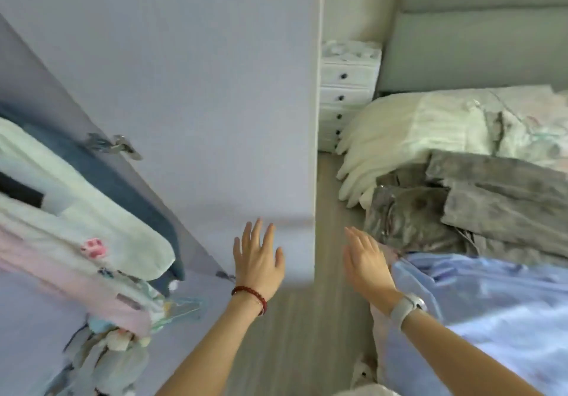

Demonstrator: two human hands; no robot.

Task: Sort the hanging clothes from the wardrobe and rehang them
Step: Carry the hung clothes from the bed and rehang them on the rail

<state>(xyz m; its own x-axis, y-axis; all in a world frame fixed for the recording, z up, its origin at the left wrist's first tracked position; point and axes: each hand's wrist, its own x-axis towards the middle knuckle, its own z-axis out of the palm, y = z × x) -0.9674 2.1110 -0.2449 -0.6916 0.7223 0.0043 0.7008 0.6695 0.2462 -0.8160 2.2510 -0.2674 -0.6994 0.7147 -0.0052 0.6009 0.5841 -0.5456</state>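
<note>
— While both hands hang spread and holding nothing, how many things show around the pale lilac wardrobe door [190, 88]?

— Two hands. The left hand [256, 262], with a dark red bead bracelet [250, 295] on its wrist, has its fingers fanned at the door's lower edge; whether it touches cannot be told. The right hand [364, 259], wearing a grey wrist watch [405, 305], is flat and open just right of the door.

— And the clothes?

— Left of the door hang several pale garments [76, 229], white, pink and blue; the blur forbids an exact count. One pink paw patch [93, 247] shows on the white one. Right of the door, on the bed, lie grey garments [479, 199] and one light blue cloth [491, 297].

— Anything else?

— One white drawer chest [347, 94] behind the door's right edge, four dark knobs visible. No writing is readable.
</note>
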